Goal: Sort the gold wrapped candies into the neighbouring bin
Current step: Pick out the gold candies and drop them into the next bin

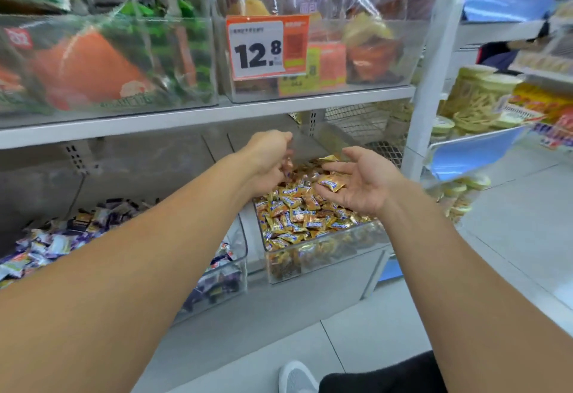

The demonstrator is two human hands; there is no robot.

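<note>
Head view of a shop shelf, both bare forearms reaching in from the near edge. The left hand [269, 157] is held knuckles-up over the far left corner of the clear bin of gold wrapped candies [322, 256]; its fingers curl downward and their tips are hidden behind the hand, so whether its grip is clamped on a candy cannot be told. The right hand [362, 181] is palm-up over the same bin, fingers spread apart and relaxed, with a few gold wrapped candies [331, 183] lying loose on the fingers. The rest of the gold wrapped candy heap [297, 216] fills this right-hand bin nearly to the rim.

Just beside it on the left stands the neighbouring clear bin [238, 256], holding purple and white wrapped candies [62, 237]; much of it is covered by the left forearm, and its left end is cut off by the frame.

Above, a grey shelf board [217, 110] carries clear bins of blurred snack bags; an orange price tag [266, 47] reads 12.8, its small print illegible. To the right, a white upright [431, 67] separates a further rack with tubs of pale stick snacks [477, 95]. The floor [356, 330] is pale tile; a white shoe [296, 377] shows at the near edge.
</note>
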